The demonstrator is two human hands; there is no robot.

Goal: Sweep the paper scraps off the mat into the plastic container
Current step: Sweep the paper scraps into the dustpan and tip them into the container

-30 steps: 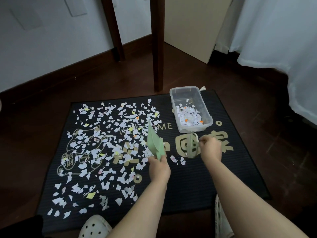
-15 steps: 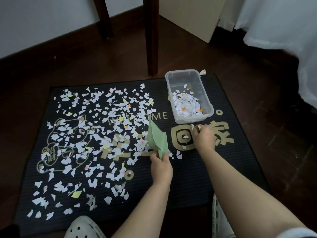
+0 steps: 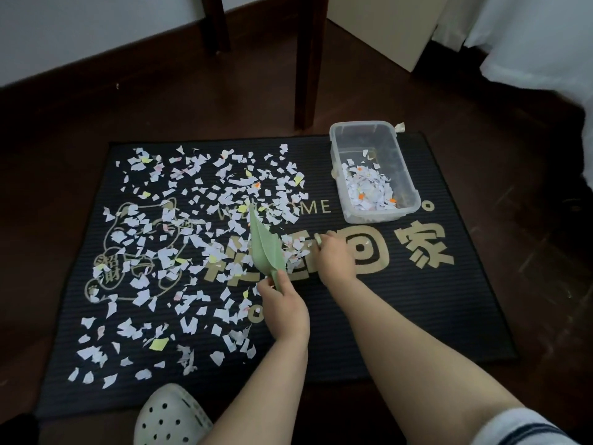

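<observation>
Dark wood floor (image 3: pixel 513 252) carries a black welcome mat (image 3: pixel 417 316). Paper scraps (image 3: pixel 160 252) cover its left and centre. A part-filled clear plastic container (image 3: pixel 362 124) stands at the far right corner. Left hand (image 3: pixel 282 309) pinches a folded green paper sheet (image 3: pixel 264 252), edge down among the scraps. Right hand (image 3: pixel 333 261) sits curled just beside it; grip cannot be determined.

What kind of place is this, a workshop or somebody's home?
Probably a room in a home: a WELCOME doormat lies on dark wooden floorboards, wooden furniture legs stand behind it, and white fabric hangs at the right.
</observation>
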